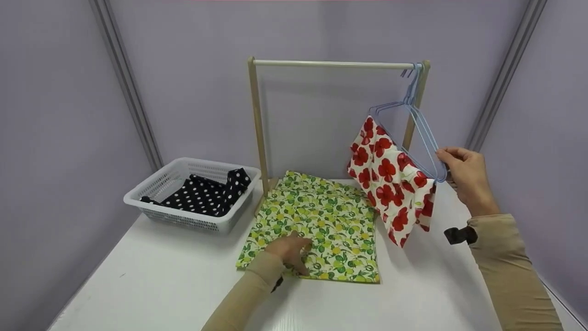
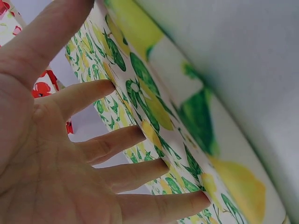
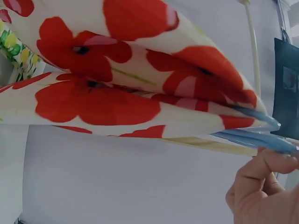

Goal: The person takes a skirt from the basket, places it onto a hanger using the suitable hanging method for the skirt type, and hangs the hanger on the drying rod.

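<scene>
A white basket (image 1: 193, 221) stands on the left of the white table (image 1: 161, 276), with a black cloth with white dots (image 1: 197, 195) bunched inside, one part raised against the basket's right side. Just beside it rises the left wooden post of a rack (image 1: 330, 63), whose pale rail runs across to a second post. Between and in front of the posts, a lemon-print cloth (image 1: 328, 225) lies spread flat on the table. The left hand (image 1: 290, 252) is at its near edge, grip apart: the fingers are spread, their tips against the fabric. Farther right, a red-flowered cloth (image 1: 388, 179) drapes over the blue hangers (image 1: 430, 133), which cluster at the rail's right end. At the far right, the right hand (image 1: 467, 174) has its grip clamped on the hangers' right side, thumb and fingers pinching; how many wires it takes, I cannot tell.
</scene>
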Available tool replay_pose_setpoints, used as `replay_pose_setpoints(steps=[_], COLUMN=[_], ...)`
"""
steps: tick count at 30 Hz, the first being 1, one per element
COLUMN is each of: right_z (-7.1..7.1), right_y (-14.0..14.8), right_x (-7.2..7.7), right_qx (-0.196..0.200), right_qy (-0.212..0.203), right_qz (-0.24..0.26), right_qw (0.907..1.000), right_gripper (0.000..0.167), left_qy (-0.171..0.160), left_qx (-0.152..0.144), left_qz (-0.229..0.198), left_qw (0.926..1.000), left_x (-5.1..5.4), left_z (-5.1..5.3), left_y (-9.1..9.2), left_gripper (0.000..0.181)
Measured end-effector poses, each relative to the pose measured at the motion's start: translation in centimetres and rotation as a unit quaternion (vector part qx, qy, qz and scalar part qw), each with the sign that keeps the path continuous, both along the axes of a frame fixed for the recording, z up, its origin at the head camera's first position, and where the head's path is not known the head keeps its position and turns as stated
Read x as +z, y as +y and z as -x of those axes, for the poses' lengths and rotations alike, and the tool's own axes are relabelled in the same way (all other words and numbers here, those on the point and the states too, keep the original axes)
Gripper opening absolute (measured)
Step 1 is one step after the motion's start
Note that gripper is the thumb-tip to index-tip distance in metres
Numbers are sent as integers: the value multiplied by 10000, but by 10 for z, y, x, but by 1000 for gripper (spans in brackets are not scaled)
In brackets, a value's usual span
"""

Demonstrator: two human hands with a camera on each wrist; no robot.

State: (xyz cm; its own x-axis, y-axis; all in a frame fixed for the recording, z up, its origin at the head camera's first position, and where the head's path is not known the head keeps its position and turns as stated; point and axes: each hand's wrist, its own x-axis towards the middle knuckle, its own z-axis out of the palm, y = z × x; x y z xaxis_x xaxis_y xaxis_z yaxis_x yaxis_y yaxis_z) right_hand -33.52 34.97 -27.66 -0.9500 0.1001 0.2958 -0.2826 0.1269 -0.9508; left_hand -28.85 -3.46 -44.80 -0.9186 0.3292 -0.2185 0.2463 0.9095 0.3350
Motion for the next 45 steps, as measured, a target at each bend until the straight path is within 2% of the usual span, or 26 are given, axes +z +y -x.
replay_pose_setpoints(steps=[2,5,7,9,11,19,21,22,25,30,35,36,38,42,45], right_z=[0,-1,-1,-1,-3,-7,-6,-6,-5,-4,-4,-4,-1,7,15], right_y=[2,4,5,5,4,-1,-2,-3,-4,-6,-4,-3,-2,0,-1], right_x=[3,6,7,7,6,-14,-20,-23,-32,-42,-45,-44,-42,-35,-30], right_qx=[145,75,-37,-122,-85,-447,-585,-645,-778,-1044,-1404,-1412,-1315,-838,-563], right_qy=[-132,-115,-39,97,138,511,632,675,860,1201,1154,1088,931,669,608], right_qz=[9,-858,-1679,-2450,-2873,-3938,-4076,-4083,-3996,-3599,-3253,-3159,-2837,-2014,-1536], right_qw=[9998,9962,9858,9694,9577,9167,9091,9081,9093,9193,9280,9319,9453,9736,9847], right_gripper=[35,40,41,38,36,26,25,24,25,26,29,30,34,46,51], left_qy=[-14,-13,-11,-6,9,85,93,92,70,-38,-83,-83,-89,-118,-134], left_qx=[11,32,44,66,84,-3,-12,-9,19,107,151,160,173,193,119], left_qz=[-14,-41,-52,-77,-98,-62,-51,-53,-61,-95,-114,-121,-146,-189,-91], left_qw=[10000,10000,10000,9999,9999,9999,9999,9999,10000,9999,9998,9998,9997,9996,9998], left_x=[0,0,-1,-1,-2,-3,-2,-2,-1,-2,-1,-1,-1,-2,-2], left_z=[0,0,0,-1,-1,-2,-2,-3,-3,-2,-2,-2,-3,-2,0], left_y=[0,0,0,-1,-1,-3,-3,-3,-2,-2,-1,-1,-1,-2,-2], left_gripper=[56,56,55,55,54,56,56,56,55,56,56,55,55,54,52])
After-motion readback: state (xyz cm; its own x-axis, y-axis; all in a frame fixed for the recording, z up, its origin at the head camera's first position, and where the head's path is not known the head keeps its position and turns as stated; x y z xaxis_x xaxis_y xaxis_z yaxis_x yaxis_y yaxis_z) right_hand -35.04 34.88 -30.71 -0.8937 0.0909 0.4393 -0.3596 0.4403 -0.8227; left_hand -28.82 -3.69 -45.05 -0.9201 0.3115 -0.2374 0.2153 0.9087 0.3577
